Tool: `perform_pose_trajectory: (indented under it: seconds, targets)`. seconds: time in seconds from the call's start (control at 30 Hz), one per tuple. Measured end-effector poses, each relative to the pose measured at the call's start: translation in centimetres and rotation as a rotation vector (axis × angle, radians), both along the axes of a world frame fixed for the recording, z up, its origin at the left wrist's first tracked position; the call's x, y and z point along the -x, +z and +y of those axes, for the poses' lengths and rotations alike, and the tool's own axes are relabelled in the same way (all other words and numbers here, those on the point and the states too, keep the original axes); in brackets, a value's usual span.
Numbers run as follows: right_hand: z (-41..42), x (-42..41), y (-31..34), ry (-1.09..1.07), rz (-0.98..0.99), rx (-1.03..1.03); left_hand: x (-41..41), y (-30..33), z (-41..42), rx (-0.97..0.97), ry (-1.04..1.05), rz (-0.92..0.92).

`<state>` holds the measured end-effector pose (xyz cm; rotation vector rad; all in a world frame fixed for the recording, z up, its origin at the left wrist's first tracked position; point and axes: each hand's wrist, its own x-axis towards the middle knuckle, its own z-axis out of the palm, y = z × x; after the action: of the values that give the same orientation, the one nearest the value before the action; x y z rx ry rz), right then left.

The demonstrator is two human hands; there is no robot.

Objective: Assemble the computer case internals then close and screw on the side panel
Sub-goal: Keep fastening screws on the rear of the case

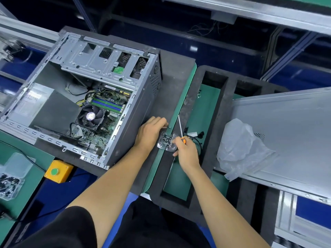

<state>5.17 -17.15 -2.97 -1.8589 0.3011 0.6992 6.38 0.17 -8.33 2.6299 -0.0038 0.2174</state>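
Right hand [187, 154] fingers [176, 140] clamped round orange-handled screwdriver [180, 128]; shaft long axis runs up and away from fingers, tip pointing far side, slightly left. Left hand [152, 131] fingers curled on dark foam mat [172, 72]; whether they pinch anything, cannot tell. Between hands, touching right fingers: clear bag of screws [166, 142]. Left of left hand: open computer case [89, 97] on its side, opening up, fan and green board visible. Right of right hand: grey side panel [290, 133] lying flat, crumpled plastic bag [240, 147] on it.
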Motion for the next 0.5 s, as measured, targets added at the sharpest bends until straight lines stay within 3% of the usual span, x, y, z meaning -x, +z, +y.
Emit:
perform_pose_trajectory:
  seconds: [0.3, 0.37, 0.43, 0.5]
  targets:
    - [-0.1, 0.2, 0.3, 0.005, 0.004, -0.012, -0.6, 1.1, -0.1, 0.012, -0.013, 0.065]
    - [-0.2, 0.4, 0.0, -0.007, 0.015, -0.029, -0.6, 1.1, -0.3, 0.149, 0.122, 0.093]
    - [-0.3, 0.4, -0.2, -0.014, 0.018, -0.045, -1.3, 1.5, -0.8, 0.463, 0.313, 0.134]
    - [-0.4, 0.4, -0.4, -0.021, 0.015, -0.054, -2.1, 2.2, -1.3, 0.654, 0.385, 0.083]
